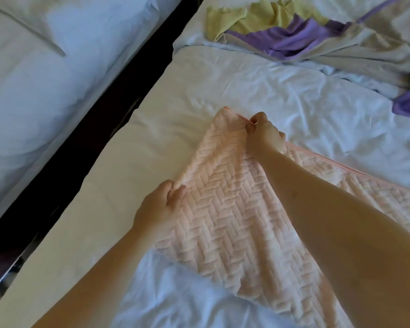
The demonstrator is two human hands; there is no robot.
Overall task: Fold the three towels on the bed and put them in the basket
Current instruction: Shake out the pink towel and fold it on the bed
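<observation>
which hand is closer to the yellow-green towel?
Right. The right hand pinches the far edge of the pink towel, closest to the yellow-green towel beyond it. The left hand grips the towel's left edge, farther back toward the person.

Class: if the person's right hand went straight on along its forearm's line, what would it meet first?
Past the pink towel it pinches, the right hand would probably meet only bare white sheet; the yellow-green towel lies off that line, though depth is unclear.
</observation>
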